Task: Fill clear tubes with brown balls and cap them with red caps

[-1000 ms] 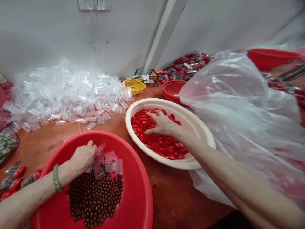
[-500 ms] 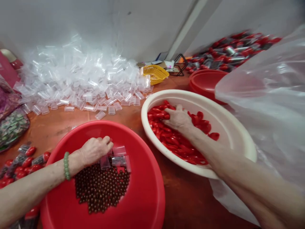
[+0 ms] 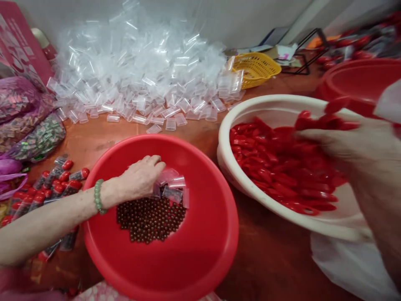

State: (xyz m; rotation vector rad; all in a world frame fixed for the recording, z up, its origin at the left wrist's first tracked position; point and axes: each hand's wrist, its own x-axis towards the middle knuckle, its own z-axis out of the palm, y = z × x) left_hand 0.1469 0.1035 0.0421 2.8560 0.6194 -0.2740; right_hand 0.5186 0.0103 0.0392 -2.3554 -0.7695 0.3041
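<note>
My left hand point(image 3: 140, 177) is inside a red basin point(image 3: 206, 234), fingers curled down and their tips hidden. Right beside those fingers lie several clear plastic tubes point(image 3: 173, 194), on top of a bed of small dark brown beads point(image 3: 150, 221). What the fingers pinch, if anything, I cannot make out. Smeared by motion, my right hand point(image 3: 354, 146) is over the right part of a cream basin point(image 3: 225, 138), with a clump of red plastic caps point(image 3: 326, 118) in its grasp. More glossy red caps point(image 3: 282, 179) fill the basin below it.
A big heap of clear tubes point(image 3: 150, 79) lies against the wall. Beside it stands a yellow basket point(image 3: 255, 69). Filled tubes with red caps point(image 3: 58, 184) lie at left, near bags of small packets point(image 3: 40, 136). Another red basin point(image 3: 360, 79) is at back right.
The view has swung right-to-left, shifting things rightward. My right hand has come up and right out of the heap, now with a clump of red caps. My left hand remains by the tubes.
</note>
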